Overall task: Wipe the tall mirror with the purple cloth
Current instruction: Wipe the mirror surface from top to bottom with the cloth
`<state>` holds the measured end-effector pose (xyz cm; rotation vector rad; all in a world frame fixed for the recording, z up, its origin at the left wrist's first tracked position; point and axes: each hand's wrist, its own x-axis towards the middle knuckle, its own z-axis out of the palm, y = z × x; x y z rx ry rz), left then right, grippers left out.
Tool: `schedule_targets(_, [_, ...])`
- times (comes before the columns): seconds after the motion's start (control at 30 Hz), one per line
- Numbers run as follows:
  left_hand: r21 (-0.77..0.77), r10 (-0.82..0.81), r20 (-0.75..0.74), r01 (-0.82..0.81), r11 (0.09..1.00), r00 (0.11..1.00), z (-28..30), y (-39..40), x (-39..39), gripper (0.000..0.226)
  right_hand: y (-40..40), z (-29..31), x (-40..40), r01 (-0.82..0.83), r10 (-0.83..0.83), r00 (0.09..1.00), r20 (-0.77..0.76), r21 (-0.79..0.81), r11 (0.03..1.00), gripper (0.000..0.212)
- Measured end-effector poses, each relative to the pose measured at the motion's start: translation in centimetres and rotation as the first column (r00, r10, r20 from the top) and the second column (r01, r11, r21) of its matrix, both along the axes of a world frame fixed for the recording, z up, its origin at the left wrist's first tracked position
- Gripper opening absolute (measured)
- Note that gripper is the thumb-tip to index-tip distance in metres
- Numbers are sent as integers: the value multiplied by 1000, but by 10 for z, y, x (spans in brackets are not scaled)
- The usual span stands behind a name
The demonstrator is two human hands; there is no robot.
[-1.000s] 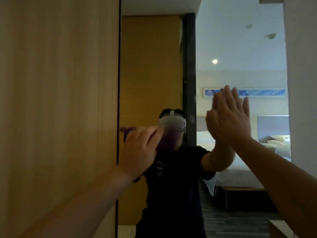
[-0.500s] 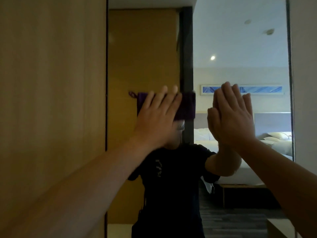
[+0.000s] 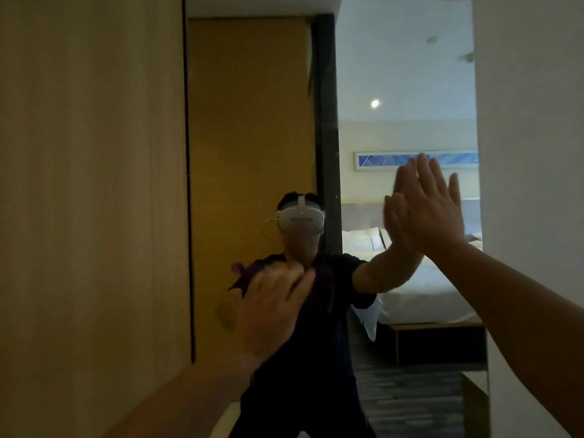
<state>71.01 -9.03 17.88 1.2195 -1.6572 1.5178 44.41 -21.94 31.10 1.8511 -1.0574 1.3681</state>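
Observation:
The tall mirror (image 3: 252,121) fills the middle of the view, between a wood panel and a white wall. My left hand (image 3: 271,308) presses the purple cloth (image 3: 249,270) flat against the glass at chest height; only a blurred purple edge shows above and left of the fingers. My right hand (image 3: 433,213) lies flat on the mirror further right and higher, fingers together and pointing up, holding nothing. Both hands meet their own reflections in the glass.
A wood-panelled wall (image 3: 91,200) borders the mirror on the left and a white wall (image 3: 531,153) on the right. The glass reflects a person in a headset, a bed and a framed picture.
My left hand has swept the cloth down the glass from about head height to chest height. My right hand stays flat on the mirror in about the same place.

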Motion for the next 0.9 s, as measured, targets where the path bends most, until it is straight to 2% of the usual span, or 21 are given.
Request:
schedule_targets(0.17, [-242, -19, -97, -5, 970, 995, 191, -10, -51, 48, -13, -9, -5, -26, 26, 999, 32, -11, 1000, 66])
schedule_targets(0.23, [-293, -39, -118, 3, 956, 992, 255, -10, -77, 46, -14, -10, -3, -32, 33, 999, 41, -28, 999, 64])
schedule_targets(0.3, [-231, 18, -105, -43, 972, 994, 291, -15, -97, 48, -16, -12, -4, -28, 29, 999, 40, -41, 999, 63])
schedule_targets(0.37, [-104, 106, -79, -114, 988, 991, 300, -33, -104, 53, -18, -13, -5, -35, 37, 998, 46, -61, 998, 63])
schedule_targets(0.43, [-27, 166, -59, -168, 985, 984, 282, -54, -99, 57, -21, -13, -5, -48, 52, 998, 47, -72, 996, 62])
schedule_targets(0.63, [-42, 104, 51, -102, 994, 993, 185, -67, -95, 63, -23, -15, -10, -167, 180, 981, 76, -155, 974, 60])
schedule_targets(0.73, [66, 101, 126, -110, 992, 987, 107, -58, -90, 69, -21, -16, -13, -252, 268, 959, 95, -153, 956, 58])
schedule_targets(0.83, [182, 92, 223, -134, 974, 971, 9, -49, -81, 73, -23, -20, -18, -235, 251, 964, 90, -156, 959, 57])
schedule_targets(0.9, [223, 90, 238, -145, 964, 967, -34, -47, -77, 70, -23, -26, -21, -222, 233, 969, 82, -131, 966, 57])
